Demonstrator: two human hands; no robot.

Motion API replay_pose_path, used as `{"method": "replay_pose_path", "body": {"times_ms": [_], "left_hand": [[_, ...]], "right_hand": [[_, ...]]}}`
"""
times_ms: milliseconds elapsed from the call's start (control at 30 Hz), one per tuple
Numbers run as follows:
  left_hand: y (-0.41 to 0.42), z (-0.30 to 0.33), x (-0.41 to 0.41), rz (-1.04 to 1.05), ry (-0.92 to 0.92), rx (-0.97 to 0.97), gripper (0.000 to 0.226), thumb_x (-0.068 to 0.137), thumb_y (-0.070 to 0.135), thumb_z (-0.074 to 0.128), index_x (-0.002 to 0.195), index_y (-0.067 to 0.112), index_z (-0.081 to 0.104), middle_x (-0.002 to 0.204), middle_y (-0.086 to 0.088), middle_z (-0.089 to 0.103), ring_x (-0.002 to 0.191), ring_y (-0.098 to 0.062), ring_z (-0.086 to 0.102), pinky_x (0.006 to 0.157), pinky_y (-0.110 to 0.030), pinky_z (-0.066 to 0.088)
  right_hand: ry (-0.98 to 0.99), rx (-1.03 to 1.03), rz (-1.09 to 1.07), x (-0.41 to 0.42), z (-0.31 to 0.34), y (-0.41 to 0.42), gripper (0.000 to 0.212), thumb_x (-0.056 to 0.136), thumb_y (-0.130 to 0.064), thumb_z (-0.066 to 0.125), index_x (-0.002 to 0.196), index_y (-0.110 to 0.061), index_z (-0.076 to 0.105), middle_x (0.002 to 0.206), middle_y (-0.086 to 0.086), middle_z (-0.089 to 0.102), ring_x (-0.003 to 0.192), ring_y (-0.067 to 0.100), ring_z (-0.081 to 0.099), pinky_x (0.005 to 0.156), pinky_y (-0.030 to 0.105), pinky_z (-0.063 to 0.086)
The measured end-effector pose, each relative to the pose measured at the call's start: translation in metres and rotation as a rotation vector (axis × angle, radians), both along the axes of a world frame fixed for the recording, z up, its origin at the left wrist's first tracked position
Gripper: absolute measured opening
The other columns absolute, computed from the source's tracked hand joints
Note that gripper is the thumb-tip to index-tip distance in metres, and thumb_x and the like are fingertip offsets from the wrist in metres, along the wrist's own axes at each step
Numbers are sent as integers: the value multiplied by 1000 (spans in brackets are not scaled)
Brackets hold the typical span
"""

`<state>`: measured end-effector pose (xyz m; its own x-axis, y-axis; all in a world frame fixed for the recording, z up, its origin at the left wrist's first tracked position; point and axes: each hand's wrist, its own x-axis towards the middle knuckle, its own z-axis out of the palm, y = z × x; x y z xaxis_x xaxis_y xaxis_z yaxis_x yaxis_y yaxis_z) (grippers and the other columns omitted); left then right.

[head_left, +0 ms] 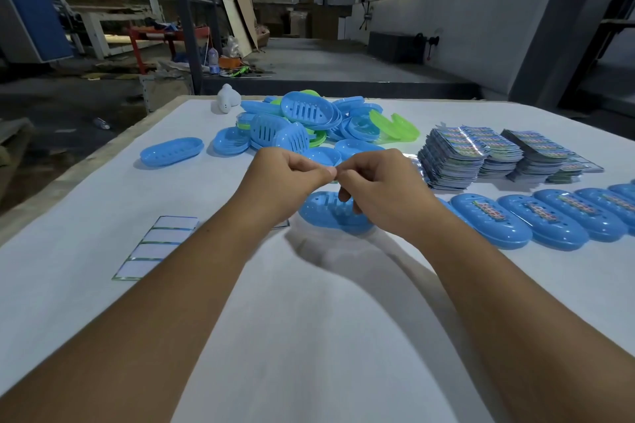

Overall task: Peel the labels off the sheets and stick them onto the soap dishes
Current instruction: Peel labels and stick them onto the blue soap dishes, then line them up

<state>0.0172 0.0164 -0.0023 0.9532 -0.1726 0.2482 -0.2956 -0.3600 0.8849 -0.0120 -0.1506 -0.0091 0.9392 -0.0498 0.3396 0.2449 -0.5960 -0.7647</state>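
While both forearms reach out over the white table (pixel 309 336), the left hand (pixel 287 175) and the right hand (pixel 374 182) meet fingertip to fingertip above a blue soap dish (pixel 323 213) that lies upside down on the cloth just beneath them. Each hand has its thumb and forefinger pinched together at the meeting point, but whatever sits between them is too small to make out (a label may be there; I cannot tell). The right hand's lower fingers curl down close to the dish's slotted top. To the right, a row of labelled blue dishes (pixel 546 220) lies side by side, each with a colourful sticker across its back. Behind that row stand stacks of label sheets (pixel 481 154), near the table's right side. At the far middle, a heap of blue and green soap dishes (pixel 305 124) is piled loosely, with one single blue dish (pixel 171 151) lying apart on its left. A used backing sheet (pixel 156 247), its rectangles bare, rests flat by the left forearm. A small white object (pixel 227 98) sits near the far edge.
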Motion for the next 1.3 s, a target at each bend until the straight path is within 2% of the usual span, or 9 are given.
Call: {"method": "replay_pose_path", "body": {"times_ms": [100, 233, 333, 500, 633, 767, 900, 1067, 1300], "left_hand": [[-1, -2, 3, 22, 4, 3, 12, 80, 34, 80, 73, 25, 78, 70, 18, 73, 67, 9, 65, 55, -7, 42], [-3, -3, 5, 64, -3, -6, 13, 81, 31, 76, 72, 21, 76, 48, 18, 60, 42, 5, 51, 40, -6, 34], [-3, -2, 6, 82, 2, -9, 16, 84, 27, 72, 70, 21, 74, 44, 16, 55, 39, 3, 46, 37, -7, 32], [-2, -1, 6, 94, 49, -24, 16, 85, 29, 71, 71, 21, 74, 42, 17, 53, 40, 6, 47, 36, -7, 32], [-1, -1, 8, 115, 82, -23, 18, 84, 32, 72, 74, 18, 75, 40, 15, 47, 40, 0, 43, 37, -10, 34], [-3, -8, 6, 86, 134, -3, 26, 81, 45, 77, 79, 18, 78, 77, -1, 75, 62, -7, 58, 55, -20, 46], [-3, -15, 9, 35, 158, 70, 22, 82, 38, 80, 73, 19, 76, 49, 11, 63, 36, 2, 47, 37, -12, 35], [-4, -21, 15, 38, 94, 213, 22, 83, 37, 77, 70, 19, 77, 64, 0, 71, 48, -2, 50, 56, -23, 43], [-5, -26, 18, 56, 50, 279, 21, 81, 38, 77, 67, 22, 77, 65, -1, 71, 61, -13, 57, 66, -31, 49]], "right_hand": [[-19, -2, -12, 1, -1, 0, 19, 87, -23, 60, 77, -25, 77, 65, -8, 72, 49, 4, 56, 46, 22, 45], [-16, 13, -194, 8, -1, -8, 20, 82, -31, 68, 68, -19, 75, 64, 4, 71, 54, 15, 56, 59, 39, 55], [40, 68, -215, 11, -1, -15, 26, 80, -36, 72, 71, -12, 75, 74, 18, 69, 56, 20, 49, 55, 38, 46], [92, 136, -154, 9, 1, -14, 25, 83, -33, 73, 69, -12, 75, 70, 14, 71, 54, 19, 55, 51, 33, 44], [154, 173, -135, 7, 4, -16, 27, 86, -29, 74, 68, -9, 74, 63, 5, 69, 53, 12, 56, 42, 21, 45], [224, 127, -138, 4, 5, -18, 46, 79, -43, 82, 76, 2, 71, 62, 5, 62, 55, 16, 50, 41, 20, 41], [273, 47, -169, 3, 3, -22, 55, 78, -42, 84, 82, 10, 67, 59, 6, 52, 56, 20, 42, 50, 28, 38], [324, -119, -205, 4, 3, -21, 43, 77, -44, 82, 74, -2, 74, 52, 3, 50, 39, 15, 41, 42, 21, 38], [304, -165, -222, 9, 0, -19, 40, 76, -43, 82, 72, -4, 74, 50, 2, 51, 40, 17, 42, 49, 26, 41]]}}
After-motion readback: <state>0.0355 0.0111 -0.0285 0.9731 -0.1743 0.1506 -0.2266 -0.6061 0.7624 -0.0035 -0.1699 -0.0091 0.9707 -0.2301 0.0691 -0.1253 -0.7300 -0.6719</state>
